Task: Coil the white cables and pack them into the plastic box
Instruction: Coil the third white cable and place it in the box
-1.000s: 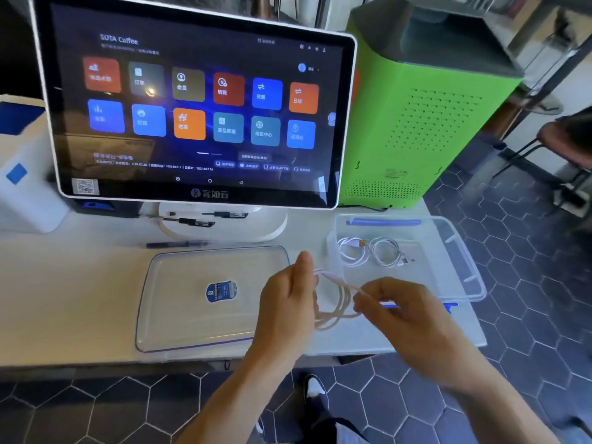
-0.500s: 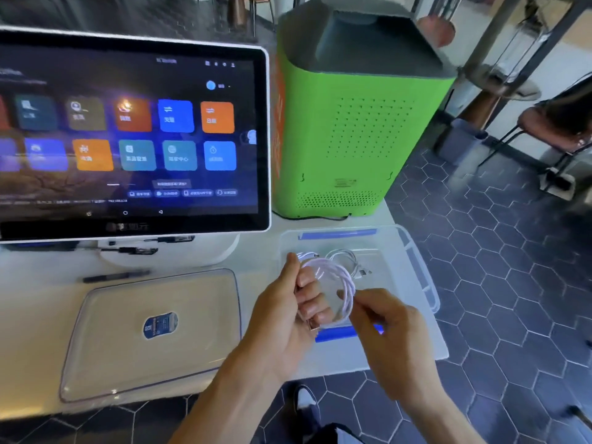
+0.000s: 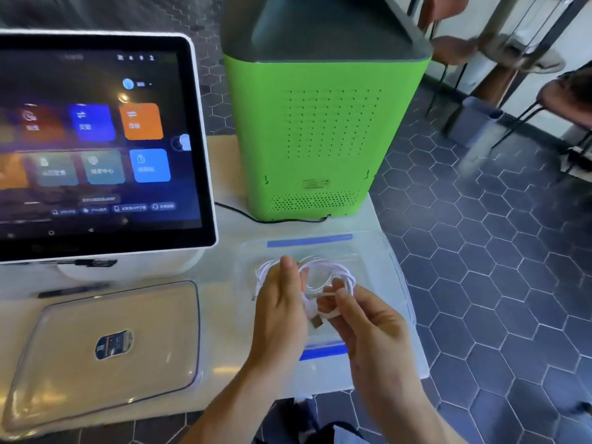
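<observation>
Both hands meet over the clear plastic box (image 3: 389,267) at about five o'clock on the table (image 3: 224,309). The left hand (image 3: 282,312) pinches the coiled white cable (image 3: 344,277); the right hand (image 3: 368,328) grips its tail by the plug. More cable, blurred, seems to lie inside the box. The lid (image 3: 105,350) rests at eight o'clock.

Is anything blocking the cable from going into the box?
Nothing visible. Both hands, left and right, hold the cable right over the open box; its lid lies off to the left.
</observation>
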